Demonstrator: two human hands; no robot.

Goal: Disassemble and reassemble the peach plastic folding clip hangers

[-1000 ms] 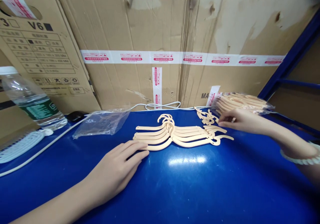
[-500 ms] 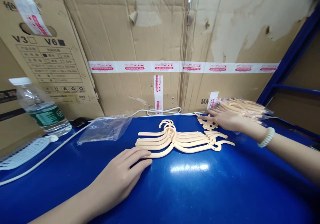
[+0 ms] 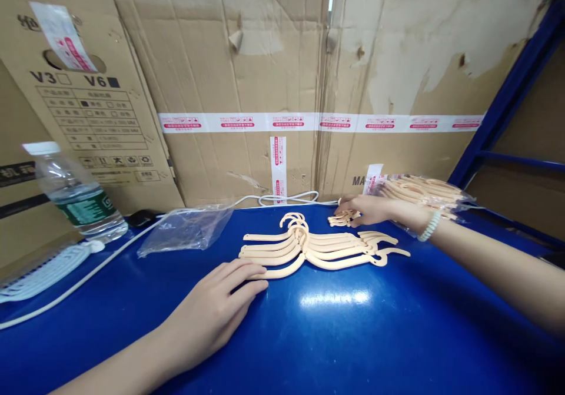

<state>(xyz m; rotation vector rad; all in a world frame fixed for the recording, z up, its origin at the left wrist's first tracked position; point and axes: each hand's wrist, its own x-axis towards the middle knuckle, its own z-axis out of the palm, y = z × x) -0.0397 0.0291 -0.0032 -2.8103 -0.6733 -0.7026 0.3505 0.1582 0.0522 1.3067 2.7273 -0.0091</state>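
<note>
A row of overlapping beige plastic folding hangers [image 3: 329,259] lies on the blue table, hooks pointing away from me. My left hand [image 3: 220,304] rests at their left end, fingers stretched out over the tip of the nearest hanger, thumb apart. Behind the row, on the right, my right hand [image 3: 368,209] has its fingers curled down over a small bunch of beige plastic pieces [image 3: 342,219]. These look like hanger parts; the fingers partly cover them. A pale beaded band circles the right wrist.
A clear bag of more beige hangers [image 3: 424,192] lies behind my right forearm. At left are an empty-looking clear plastic bag [image 3: 185,230], a water bottle [image 3: 83,201], a pale blue slotted object [image 3: 48,274] and a white cable [image 3: 101,262]. Cardboard [image 3: 242,165] walls the back.
My right hand has moved left, and the small beige pieces have shifted left with it, bunched closer together. My left hand and the row of hangers stay in place. The view has shifted slightly.
</note>
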